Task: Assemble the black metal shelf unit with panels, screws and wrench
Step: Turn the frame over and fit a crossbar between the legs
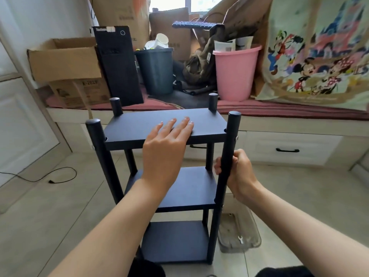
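Three black panels are already stacked on the shelf unit [165, 176], which stands upright on the tiled floor [60, 206] right in front of the person. Left hand [167, 140] lies flat, fingers straight, on the top panel [139, 124] near its front edge, while the right hand [237, 172] is wrapped round the front-right post [229, 148]. Small wrench [241, 239] sits in a clear plastic bag [237, 232] on the floor just beside the unit's front-right corner.

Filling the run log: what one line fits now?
left hand: flat on top panel | right hand: grips post | wrench: on floor
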`<state>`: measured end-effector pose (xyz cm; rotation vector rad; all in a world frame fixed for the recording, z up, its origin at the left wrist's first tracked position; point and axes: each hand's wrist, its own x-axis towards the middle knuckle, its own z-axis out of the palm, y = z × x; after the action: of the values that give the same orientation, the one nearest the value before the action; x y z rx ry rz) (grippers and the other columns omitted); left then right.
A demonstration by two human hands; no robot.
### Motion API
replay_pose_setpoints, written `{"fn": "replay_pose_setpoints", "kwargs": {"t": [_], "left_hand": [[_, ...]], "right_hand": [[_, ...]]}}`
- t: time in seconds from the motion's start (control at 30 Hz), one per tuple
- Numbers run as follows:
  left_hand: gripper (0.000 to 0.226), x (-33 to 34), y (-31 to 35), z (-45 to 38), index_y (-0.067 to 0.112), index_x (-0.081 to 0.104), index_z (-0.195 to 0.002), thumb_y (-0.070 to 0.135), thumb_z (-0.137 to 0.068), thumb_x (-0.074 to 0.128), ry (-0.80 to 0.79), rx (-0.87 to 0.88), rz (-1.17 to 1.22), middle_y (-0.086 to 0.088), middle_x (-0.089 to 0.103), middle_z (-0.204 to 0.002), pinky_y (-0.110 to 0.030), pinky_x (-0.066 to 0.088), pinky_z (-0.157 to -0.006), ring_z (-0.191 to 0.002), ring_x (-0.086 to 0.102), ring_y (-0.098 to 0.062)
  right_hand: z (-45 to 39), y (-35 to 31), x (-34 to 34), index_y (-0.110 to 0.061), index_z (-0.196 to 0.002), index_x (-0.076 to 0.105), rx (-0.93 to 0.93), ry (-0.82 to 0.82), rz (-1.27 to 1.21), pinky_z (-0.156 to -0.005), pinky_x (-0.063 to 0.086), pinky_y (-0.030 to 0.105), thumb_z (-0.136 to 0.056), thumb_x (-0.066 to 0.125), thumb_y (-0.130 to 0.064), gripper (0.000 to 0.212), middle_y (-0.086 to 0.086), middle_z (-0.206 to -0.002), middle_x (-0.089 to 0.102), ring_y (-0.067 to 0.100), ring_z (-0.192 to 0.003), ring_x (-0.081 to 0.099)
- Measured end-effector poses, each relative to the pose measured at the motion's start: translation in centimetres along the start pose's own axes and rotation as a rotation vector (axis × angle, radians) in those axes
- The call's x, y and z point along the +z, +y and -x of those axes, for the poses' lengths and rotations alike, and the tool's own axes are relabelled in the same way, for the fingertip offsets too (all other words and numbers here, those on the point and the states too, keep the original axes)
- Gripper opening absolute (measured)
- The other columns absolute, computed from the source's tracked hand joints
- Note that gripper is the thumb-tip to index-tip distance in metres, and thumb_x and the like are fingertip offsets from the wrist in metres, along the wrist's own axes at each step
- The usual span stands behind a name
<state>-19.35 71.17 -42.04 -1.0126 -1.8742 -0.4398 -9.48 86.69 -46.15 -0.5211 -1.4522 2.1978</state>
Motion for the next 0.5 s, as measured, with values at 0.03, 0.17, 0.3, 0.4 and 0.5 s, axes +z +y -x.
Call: {"fn": "replay_pose_setpoints", "kwargs": {"t": [0.03, 0.17, 0.3, 0.4, 0.5], "left_hand": [[0.036, 0.1, 0.2, 0.0, 0.015, 0.074, -0.121, 0.005, -0.087, 0.076, -0.001, -0.004, 0.000, 0.000, 0.069, -0.128, -0.045, 0.053, -0.101, -0.117, 0.068, -0.025], [0.038, 0.7, 0.6, -0.3, 0.014, 0.075, -0.119, 0.001, -0.083, 0.077, 0.000, -0.020, 0.015, -0.001, 0.070, -0.126, -0.048, 0.050, -0.104, -0.116, 0.068, -0.026], [0.036, 1.1, 0.6, -0.4, 0.011, 0.076, -0.117, 0.000, -0.082, 0.077, 0.006, -0.032, 0.022, -0.003, 0.072, -0.124, -0.049, 0.051, -0.102, -0.113, 0.070, -0.027], [0.035, 1.3, 0.7, -0.3, 0.011, 0.077, -0.114, 0.001, -0.081, 0.080, 0.007, -0.033, 0.027, -0.003, 0.074, -0.120, -0.045, 0.053, -0.097, -0.111, 0.071, -0.027], [0.034, 1.2, 1.0, 0.1, 0.012, 0.077, -0.112, 0.003, -0.080, 0.081, 0.020, -0.034, 0.017, -0.002, 0.075, -0.117, -0.041, 0.054, -0.091, -0.109, 0.072, -0.027]], "right_hand": [[-0.1, 0.1, -0.3, -0.022, -0.040, 0.049, -0.005, 0.004, 0.003, -0.064, 0.030, 0.034, -0.087, 0.030, -0.027, 0.051, 0.004, -0.053, 0.046, 0.017, -0.053, 0.039], [-0.6, 0.1, -0.7, -0.023, -0.040, 0.049, -0.014, 0.033, -0.018, -0.064, 0.032, 0.033, -0.087, 0.031, -0.028, 0.050, 0.003, -0.054, 0.046, 0.017, -0.054, 0.038], [-0.9, 0.2, -0.5, -0.023, -0.039, 0.049, -0.021, 0.055, -0.032, -0.062, 0.031, 0.032, -0.088, 0.031, -0.026, 0.052, 0.001, -0.051, 0.045, 0.017, -0.052, 0.038], [-0.9, 0.2, -0.5, -0.023, -0.039, 0.049, -0.031, 0.065, -0.024, -0.062, 0.032, 0.032, -0.089, 0.030, -0.025, 0.054, 0.001, -0.051, 0.046, 0.017, -0.052, 0.039], [-0.7, 0.4, -0.6, -0.023, -0.040, 0.050, -0.046, 0.087, -0.027, -0.062, 0.034, 0.031, -0.091, 0.030, -0.024, 0.054, 0.002, -0.053, 0.049, 0.017, -0.051, 0.042]]}}
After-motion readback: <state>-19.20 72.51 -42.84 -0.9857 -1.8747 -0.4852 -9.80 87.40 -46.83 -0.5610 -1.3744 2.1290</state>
